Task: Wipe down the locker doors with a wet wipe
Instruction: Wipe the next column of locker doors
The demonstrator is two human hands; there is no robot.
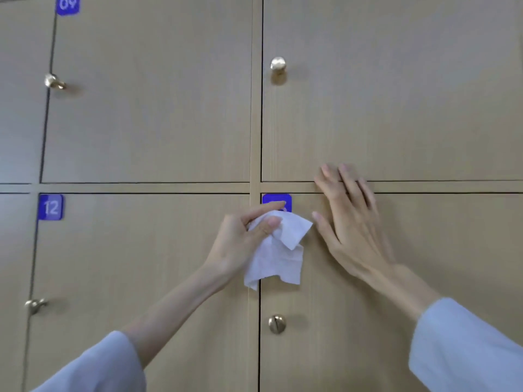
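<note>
We read "09" on the blue tag point(67, 4) at top left and "12" on the blue tag point(51, 207) of the lower-left door.

One head-worn wide-angle view, facing the locker doors point(147, 108) straight on and close, tilted slightly upward so the door lines bow outward. Both hands reach in from the bottom corners, and four doors meet at the frame cross point(255, 188) near the middle.

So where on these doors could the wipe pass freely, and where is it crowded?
Free: door 12 between its number plate and knob; the upper right door beyond its knob. Crowded: the lower right door's top corner, with left hand, wet wipe and right hand.
</note>
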